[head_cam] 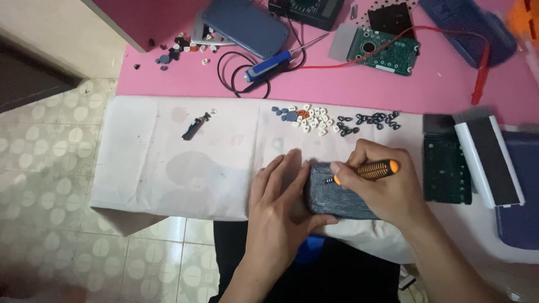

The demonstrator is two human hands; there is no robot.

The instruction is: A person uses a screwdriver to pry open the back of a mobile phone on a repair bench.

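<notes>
The left hand (281, 199) lies flat and open on the left end of a dark blue-grey casing (337, 196), fingers spread, and it seems to press the casing down on the white cloth (168, 163) so that it does not slide. The casing is near the person, at the near edge of the cloth, between both hands. The right hand (382, 185) is closed around a small screwdriver with an orange and black handle (373, 170); it holds it low and almost flat, the metal tip pointing left onto the top of the casing, probably at a screw, though the screw itself is too small to see. Farther on the cloth, small white key caps (313, 119) and dark rubber rings (370, 120) lie in separate little heaps, likely sorted so that no part gets lost. A small black part (193, 128) lies alone to the left. On the pink table (449, 84) beyond are a green circuit board (384, 51) and a blue-handled screwdriver (268, 64), well apart from the hands.
</notes>
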